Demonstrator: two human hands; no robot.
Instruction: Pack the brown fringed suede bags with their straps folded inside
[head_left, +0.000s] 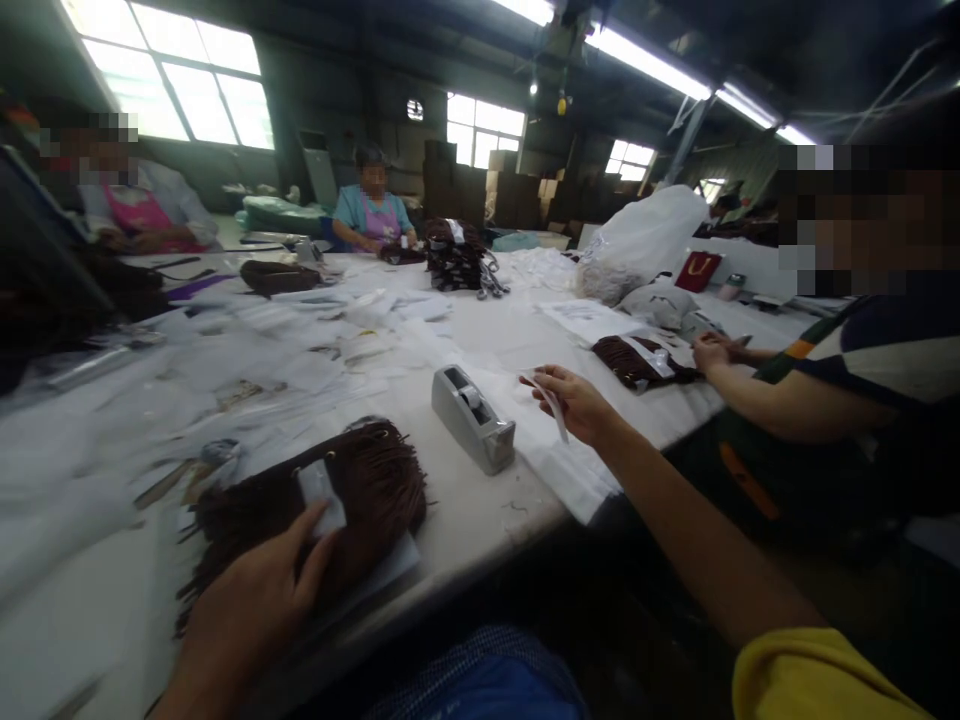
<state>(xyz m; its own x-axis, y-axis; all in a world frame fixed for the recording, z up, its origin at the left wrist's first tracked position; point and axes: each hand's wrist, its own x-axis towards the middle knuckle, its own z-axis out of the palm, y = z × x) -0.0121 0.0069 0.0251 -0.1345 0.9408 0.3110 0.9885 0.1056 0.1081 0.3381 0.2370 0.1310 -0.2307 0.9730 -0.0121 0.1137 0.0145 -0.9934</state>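
A dark brown fringed bag (375, 480) lies at the table's front edge, a piece of white wrapping (322, 492) across its upper side. Over the bag is my left hand (259, 580), with thumb and fingers closed on it at the white wrapping. My right hand (574, 400) is raised above the table and pinches a thin white strip (555, 405) that hangs down from the fingers. Between my hands stands a grey tape dispenser (472, 425) with a roll in it. White sheets (574, 475) lie beneath my right hand.
Loose white wrapping (300, 330) covers much of the table's left. At right, a co-worker's hands (716, 352) are near another brown fringed bag (637, 360). Stacked brown bags (454, 258), scissors (491, 280) and a large plastic sack (645, 235) stand farther back. Two people work across the table.
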